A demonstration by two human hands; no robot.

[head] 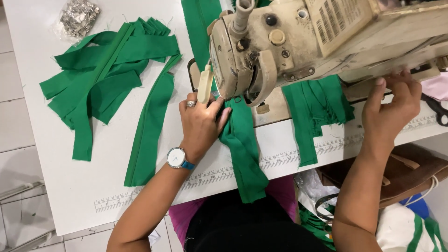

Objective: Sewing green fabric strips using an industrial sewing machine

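Head view: my left hand (201,122) lies flat, fingers together, pressing the green strip (242,149) on the counter (60,186) just beside the sewing machine (289,42) foot. Risk: fingertips this close could get caught. Right hand (392,105) rests curled at the machine's right end; grip hidden, cannot tell. Loose strip overhanging the counter edge may drag the seam crooked.

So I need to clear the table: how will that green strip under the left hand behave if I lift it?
Probably floppy: the green strip already droops over the table edge. Likely light, thin cloth. It may drag, since the left hand pins it at the sewing machine.
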